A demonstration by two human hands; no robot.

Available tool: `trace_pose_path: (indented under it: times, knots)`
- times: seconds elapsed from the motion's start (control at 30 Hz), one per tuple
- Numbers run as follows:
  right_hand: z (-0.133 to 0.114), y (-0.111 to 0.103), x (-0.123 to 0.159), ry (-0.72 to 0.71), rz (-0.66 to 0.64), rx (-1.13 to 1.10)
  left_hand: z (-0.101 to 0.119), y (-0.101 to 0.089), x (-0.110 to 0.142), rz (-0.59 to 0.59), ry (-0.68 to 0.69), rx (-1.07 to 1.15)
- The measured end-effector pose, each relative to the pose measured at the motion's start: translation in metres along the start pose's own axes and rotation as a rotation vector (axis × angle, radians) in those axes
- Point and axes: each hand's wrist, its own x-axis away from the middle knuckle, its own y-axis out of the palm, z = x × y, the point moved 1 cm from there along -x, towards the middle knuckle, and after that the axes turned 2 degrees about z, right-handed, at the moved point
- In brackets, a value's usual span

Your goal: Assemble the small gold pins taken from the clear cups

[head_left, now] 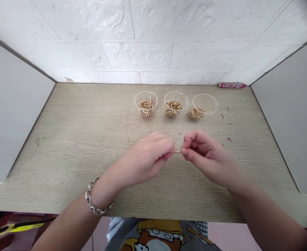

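1. A thin brass pin (177, 152) lies level between my hands, its long axis running left to right across my view, just above the middle of the pale wood-grain surface (64, 146).
2. My left hand (145, 161), with a silver chain bracelet (96, 199) at the wrist, and my right hand (207, 157) are about equally near it, one at each end.
3. My left fingers (167, 149) are closed narrow around the pin's left end, which disappears between them.
4. My right fingers (186, 150) are pinched narrow at its right end. I cannot tell whether they grip it or only meet its tip.
5. Beyond my hands, three clear round plastic cups (176, 101) hold loose heaps of short brass pins (146, 107). A few stray pins (180, 132) lie on the surface near my fingers.
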Motion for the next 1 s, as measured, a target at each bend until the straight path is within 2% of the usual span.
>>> trace_pose_path:
  times: [0.13,0.27,0.47,0.7,1.0]
  knots:
    - [0.0010,-0.0002,0.0005,-0.079,0.010,0.083,-0.0005,-0.0011,-0.0006,0.013,-0.033,0.049]
    - [0.0024,0.0003,0.0021,-0.144,0.037,0.126,-0.0003,-0.0007,-0.0006,0.050,-0.122,0.168]
    - [0.0042,0.0018,0.0048,-0.192,0.085,0.109,-0.0015,0.0040,-0.0005,0.125,-0.191,0.360]
    - [0.0056,0.0022,0.0024,-0.160,0.076,0.131,-0.0013,0.0005,-0.0004,0.083,-0.079,0.166]
    - [0.0016,0.0053,0.0001,-0.022,0.049,-0.094,-0.0002,-0.0007,0.0006,0.088,0.025,0.021]
